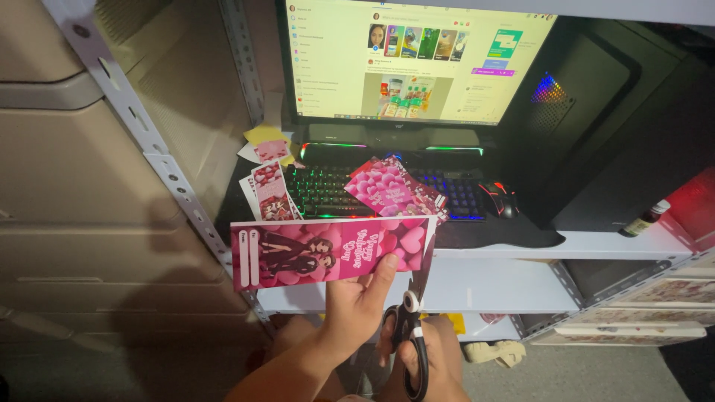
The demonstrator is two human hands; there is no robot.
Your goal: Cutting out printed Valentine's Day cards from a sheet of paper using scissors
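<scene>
A person's left hand (357, 301) pinches a long pink printed card (331, 251) by its lower edge, held level before the table. The right hand (421, 357), closed through black scissors (410, 327), is trimming the card's right end; the next snip needs steady alignment.

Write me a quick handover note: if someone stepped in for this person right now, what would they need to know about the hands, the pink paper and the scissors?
Left hand holds the long pink printed strip by its lower edge, thumb on the front.
Right hand grips black-handled scissors, blades pointing up at the strip's right end, along its white margin.
Done: a pile of cut pink cards lies on the lit keyboard; more printed pieces sit to its left.
Left: the right-hand margin of the strip is not yet cut through, as far as I can tell.
</scene>
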